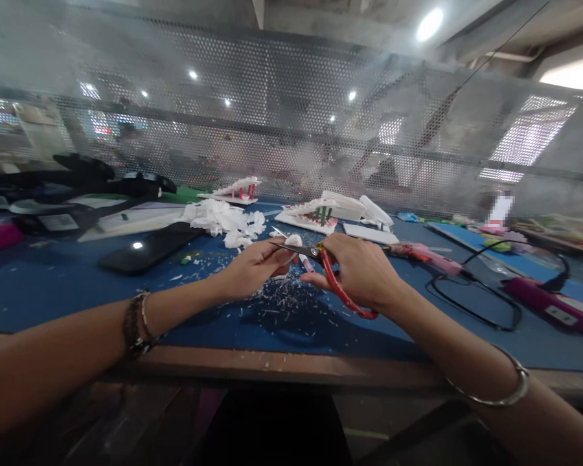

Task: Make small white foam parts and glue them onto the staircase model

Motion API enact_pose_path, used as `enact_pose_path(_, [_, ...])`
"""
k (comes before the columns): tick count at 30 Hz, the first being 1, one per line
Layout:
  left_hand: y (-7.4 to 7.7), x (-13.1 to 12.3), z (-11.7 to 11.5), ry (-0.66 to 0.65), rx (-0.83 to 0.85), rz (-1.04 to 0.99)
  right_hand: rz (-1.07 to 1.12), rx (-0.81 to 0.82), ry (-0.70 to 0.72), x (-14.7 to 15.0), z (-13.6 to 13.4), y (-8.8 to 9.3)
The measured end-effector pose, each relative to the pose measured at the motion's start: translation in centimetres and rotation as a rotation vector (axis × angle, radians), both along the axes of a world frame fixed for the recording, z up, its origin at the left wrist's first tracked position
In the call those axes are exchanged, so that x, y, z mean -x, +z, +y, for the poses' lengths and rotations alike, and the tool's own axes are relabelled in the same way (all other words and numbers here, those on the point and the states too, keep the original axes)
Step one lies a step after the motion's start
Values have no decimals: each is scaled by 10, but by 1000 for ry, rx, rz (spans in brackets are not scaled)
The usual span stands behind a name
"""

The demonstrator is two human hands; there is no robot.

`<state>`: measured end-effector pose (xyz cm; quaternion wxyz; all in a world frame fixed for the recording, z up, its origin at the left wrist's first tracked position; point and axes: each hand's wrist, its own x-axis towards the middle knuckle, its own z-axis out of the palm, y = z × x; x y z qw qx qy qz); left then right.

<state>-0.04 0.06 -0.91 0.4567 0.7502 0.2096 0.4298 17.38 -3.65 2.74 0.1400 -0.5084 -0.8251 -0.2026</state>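
Note:
At the middle of the table my right hand (pixel 362 268) grips red-handled scissors (pixel 339 285), their blades parted and pointing left. My left hand (pixel 252 266), fingers pinched together, holds a small white piece (pixel 293 240) right at the blades. What the white piece is made of cannot be made out. Under both hands, white clippings (pixel 282 304) lie scattered over the blue tabletop (pixel 189 323). Just beyond my left hand is a heap of crumpled white scraps (pixel 223 219). Past the scissors stands a sloped white model (pixel 315 210) on green posts.
A black phone (pixel 150 249) lies to the left. Behind the scraps is another sloped model (pixel 240 189) with red posts. On the right are a pink corded tool (pixel 430 257), a purple power strip (pixel 554 304) and its looping black cable (pixel 486 323). Perforated metal mesh (pixel 272 110) stands along the back.

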Motion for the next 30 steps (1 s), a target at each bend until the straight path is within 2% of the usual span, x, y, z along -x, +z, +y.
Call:
enact_pose_path(7, [2, -1, 0, -49, 38, -17, 49, 50, -3, 0, -3, 5])
enact_pose_path(15, [3, -3, -4, -30, 59, 34, 3, 50, 22, 2, 3, -7])
enact_pose_path(20, [-1, -5, 1, -63, 86, 52, -32, 62, -45, 4, 6, -6])
enact_pose_path(30, [0, -5, -3, -65, 203, 68, 2, 151, -36, 5, 5, -8])
